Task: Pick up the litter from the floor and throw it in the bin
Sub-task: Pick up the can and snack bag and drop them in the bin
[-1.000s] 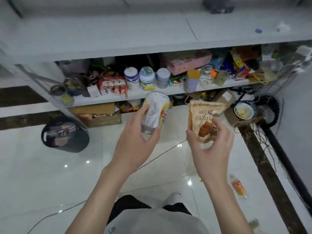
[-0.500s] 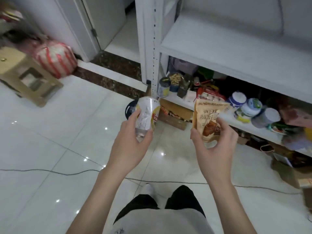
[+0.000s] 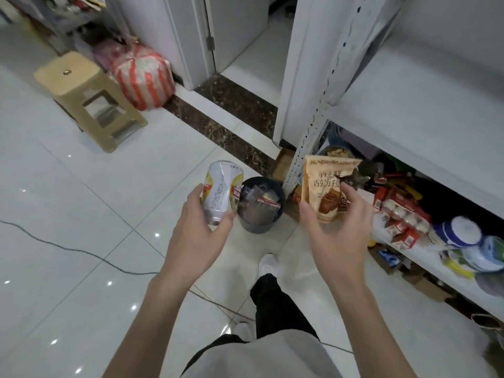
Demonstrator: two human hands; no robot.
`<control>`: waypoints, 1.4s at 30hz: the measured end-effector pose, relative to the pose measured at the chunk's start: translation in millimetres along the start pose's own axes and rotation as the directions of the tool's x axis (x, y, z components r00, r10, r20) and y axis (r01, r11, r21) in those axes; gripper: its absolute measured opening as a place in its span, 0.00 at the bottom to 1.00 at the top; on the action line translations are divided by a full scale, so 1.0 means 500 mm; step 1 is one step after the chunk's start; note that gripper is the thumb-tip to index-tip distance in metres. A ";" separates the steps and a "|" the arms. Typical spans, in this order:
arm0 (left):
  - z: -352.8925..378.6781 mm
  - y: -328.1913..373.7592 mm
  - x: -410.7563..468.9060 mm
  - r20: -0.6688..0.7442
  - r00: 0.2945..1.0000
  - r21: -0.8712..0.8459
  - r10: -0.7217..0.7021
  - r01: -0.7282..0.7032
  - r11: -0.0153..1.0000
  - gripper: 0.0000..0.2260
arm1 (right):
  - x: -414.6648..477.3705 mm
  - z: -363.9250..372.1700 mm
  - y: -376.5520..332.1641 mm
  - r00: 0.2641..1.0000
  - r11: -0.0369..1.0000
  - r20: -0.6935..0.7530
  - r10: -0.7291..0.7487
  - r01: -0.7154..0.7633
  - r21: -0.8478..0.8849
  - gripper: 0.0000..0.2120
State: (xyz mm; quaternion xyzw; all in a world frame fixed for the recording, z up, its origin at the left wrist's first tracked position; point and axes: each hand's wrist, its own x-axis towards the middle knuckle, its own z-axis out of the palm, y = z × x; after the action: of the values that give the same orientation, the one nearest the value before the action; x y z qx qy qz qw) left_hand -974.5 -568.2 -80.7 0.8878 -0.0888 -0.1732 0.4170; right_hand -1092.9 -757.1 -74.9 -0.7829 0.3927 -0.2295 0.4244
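Observation:
My left hand (image 3: 200, 236) grips a white and yellow drink can (image 3: 222, 190), held upright just left of the bin. My right hand (image 3: 336, 233) holds a tan snack pouch (image 3: 324, 188) by its lower part, to the right of the bin. The dark round bin (image 3: 261, 204) stands on the white tile floor between my two hands, at the foot of the shelf post, with wrappers inside it.
A white metal shelf unit (image 3: 409, 110) with jars and packets on its low shelf runs along the right. A tan plastic stool (image 3: 87, 99) and a red-striped bag (image 3: 144, 77) stand at the back left. A thin cable (image 3: 81, 253) crosses the floor. My feet (image 3: 268, 264) are below the bin.
The view has swung left along the shelf, and the bin now sits between my hands. Both hands still hold the can and the pouch.

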 end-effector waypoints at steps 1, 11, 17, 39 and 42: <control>0.008 0.010 0.030 0.001 1.000 -0.007 -0.020 0.020 1.000 0.35 | 0.031 0.017 -0.003 1.000 1.000 0.018 0.003 -0.003 0.010 0.35; 0.104 -0.003 0.275 -0.016 0.985 -0.074 -0.173 0.172 0.982 0.32 | 0.266 0.203 0.019 0.980 0.999 0.191 0.050 -0.050 -0.004 0.36; 0.179 -0.089 0.385 0.062 0.969 -0.031 -0.240 0.242 0.970 0.32 | 0.345 0.334 0.105 0.950 0.979 0.244 0.197 -0.203 0.000 0.34; 0.549 -0.521 0.709 0.245 0.913 0.105 -0.328 0.311 0.945 0.27 | 0.431 0.754 0.639 0.908 0.922 0.176 0.381 -0.357 -0.151 0.43; 0.523 -0.497 0.702 0.226 0.920 0.120 -0.320 0.300 0.946 0.26 | 0.421 0.728 0.615 0.909 0.922 0.176 0.378 -0.351 -0.166 0.41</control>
State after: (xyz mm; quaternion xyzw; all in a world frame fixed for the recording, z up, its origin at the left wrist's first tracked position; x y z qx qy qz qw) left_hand -746.4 -701.7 -509.3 0.8793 -0.0045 -0.3403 0.3333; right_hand -846.7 -853.5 -523.8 -0.7413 0.5005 -0.0382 0.4456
